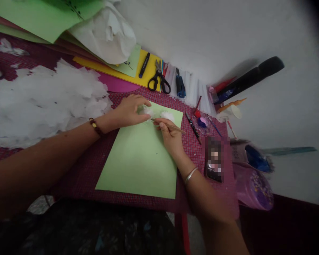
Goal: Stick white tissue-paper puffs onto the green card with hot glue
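A light green sheet of paper (pixel 140 159) lies in front of me with two white tissue-paper tufts near its far edge. My left hand (pixel 129 111) curls its thumb and fingers around the left tissue-paper tuft (pixel 146 111), partly covering it. The right tissue-paper tuft (pixel 167 115) rests just beyond my right fingers. My right hand (pixel 170 136) is closed on a slim wooden-handled paintbrush (pixel 177 128), with its tip pointing left at the tuft under my left hand. The brush tip is too small to make out clearly.
A heap of white tissue-paper pieces (pixel 42 102) spreads at left. Scissors (pixel 158 79), a marker (pixel 144 65) and a blue-black cutter (pixel 180 85) lie at the back. Right are a black pen (pixel 192 125), a paint palette (pixel 202 122), a phone (pixel 214 163) and a pink container (pixel 255 189).
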Available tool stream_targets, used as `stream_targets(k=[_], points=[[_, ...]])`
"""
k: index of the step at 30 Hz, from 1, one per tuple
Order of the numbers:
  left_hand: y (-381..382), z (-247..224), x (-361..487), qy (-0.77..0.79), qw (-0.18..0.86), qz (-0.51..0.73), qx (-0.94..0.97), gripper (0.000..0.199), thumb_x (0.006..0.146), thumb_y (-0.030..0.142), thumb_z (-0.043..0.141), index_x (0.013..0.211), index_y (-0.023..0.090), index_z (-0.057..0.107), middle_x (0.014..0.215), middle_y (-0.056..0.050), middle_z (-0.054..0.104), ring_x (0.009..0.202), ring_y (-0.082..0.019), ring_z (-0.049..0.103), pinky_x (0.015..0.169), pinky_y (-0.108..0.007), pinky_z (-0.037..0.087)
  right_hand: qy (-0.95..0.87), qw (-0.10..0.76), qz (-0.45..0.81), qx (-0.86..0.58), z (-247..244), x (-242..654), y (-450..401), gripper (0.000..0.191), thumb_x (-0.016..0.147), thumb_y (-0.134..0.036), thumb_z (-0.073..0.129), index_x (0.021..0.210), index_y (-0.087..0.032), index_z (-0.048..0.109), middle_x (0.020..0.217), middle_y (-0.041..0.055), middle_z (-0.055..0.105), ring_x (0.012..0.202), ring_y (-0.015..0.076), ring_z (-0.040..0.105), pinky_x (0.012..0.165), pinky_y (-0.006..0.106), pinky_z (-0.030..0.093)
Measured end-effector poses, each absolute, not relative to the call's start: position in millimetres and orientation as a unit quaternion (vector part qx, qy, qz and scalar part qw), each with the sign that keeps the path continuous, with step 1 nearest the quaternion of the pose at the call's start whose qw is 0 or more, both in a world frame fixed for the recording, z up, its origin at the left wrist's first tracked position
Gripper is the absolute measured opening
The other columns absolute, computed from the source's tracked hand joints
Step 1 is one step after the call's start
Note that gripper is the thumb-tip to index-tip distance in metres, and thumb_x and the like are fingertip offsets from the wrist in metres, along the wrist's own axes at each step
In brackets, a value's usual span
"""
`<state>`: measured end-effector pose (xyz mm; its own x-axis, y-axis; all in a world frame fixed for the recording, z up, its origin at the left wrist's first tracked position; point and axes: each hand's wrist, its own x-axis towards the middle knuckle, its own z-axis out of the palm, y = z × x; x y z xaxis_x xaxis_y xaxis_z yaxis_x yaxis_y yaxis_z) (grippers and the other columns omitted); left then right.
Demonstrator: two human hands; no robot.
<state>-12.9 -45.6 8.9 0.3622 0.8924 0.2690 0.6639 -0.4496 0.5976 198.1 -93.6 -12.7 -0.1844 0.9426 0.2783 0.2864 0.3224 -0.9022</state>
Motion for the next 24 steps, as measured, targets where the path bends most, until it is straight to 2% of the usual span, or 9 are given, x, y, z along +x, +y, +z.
stream_targets(k=[2,5,12,17,22,24], points=[[-48.0,6.0,-7.7,0.439,0.187,0.277,0.834,0.045,0.076,0.031,0.065,0.117,0.015,0.068,0.129,-0.013,0.067,0.125,-0.029,0.058,0.11,-0.045,0.04,-0.677,0.451,0.373,-0.446,-11.7,198.8,-93.5,0.024,0.097,-0.044,0.055,0.102,-0.027,0.072,0.098,0.0032,0.075,0.091,0.0192,0.071,0.082,0.037,0.058],[-46.9,-1.0,0.4,0.429,0.169,0.276,0.843,0.039,0.072,0.023,0.064,0.109,0.018,0.07,0.132,-0.011,0.065,0.126,-0.03,0.056,0.108,-0.046,0.04,-0.675,0.446,0.385,-0.444,-9.1,200.0,-94.3,0.026,0.097,-0.047,0.055,0.104,-0.028,0.071,0.101,0.0031,0.075,0.093,0.0193,0.072,0.085,0.038,0.058],[-36.1,-7.4,10.5,0.444,0.154,0.263,0.842,0.017,0.072,0.016,0.059,0.084,0.018,0.071,0.118,-0.008,0.07,0.114,-0.029,0.06,0.099,-0.044,0.043,-0.652,0.457,0.404,-0.45,-5.7,201.7,-95.8,0.028,0.096,-0.051,0.056,0.101,-0.028,0.071,0.096,0.0025,0.076,0.089,0.0189,0.072,0.081,0.037,0.059],[-37.6,-1.3,12.8,0.463,0.155,0.237,0.84,0.017,0.072,0.013,0.057,0.081,0.019,0.069,0.114,-0.008,0.069,0.112,-0.03,0.059,0.095,-0.044,0.044,-0.645,0.468,0.412,-0.442,-4.0,206.4,-97.4,0.024,0.095,-0.049,0.059,0.099,-0.029,0.072,0.09,0.0009,0.076,0.085,0.0185,0.072,0.079,0.037,0.059],[-38.3,0.6,15.4,0.479,0.164,0.233,0.83,0.017,0.07,0.013,0.057,0.081,0.018,0.068,0.109,-0.008,0.07,0.111,-0.029,0.059,0.098,-0.045,0.044,-0.633,0.483,0.406,-0.449,-1.3,212.9,-102.7,0.023,0.095,-0.049,0.059,0.097,-0.029,0.072,0.088,0.0006,0.075,0.082,0.0185,0.07,0.078,0.037,0.059],[-37.8,2.3,15.5,0.484,0.21,0.261,0.808,0.015,0.067,0.012,0.058,0.077,0.017,0.068,0.105,-0.009,0.07,0.11,-0.029,0.059,0.102,-0.046,0.043,-0.622,0.496,0.403,-0.453,-1.4,214.8,-104.0,0.023,0.096,-0.047,0.058,0.097,-0.029,0.071,0.088,0.0007,0.074,0.081,0.0186,0.07,0.079,0.038,0.058]])
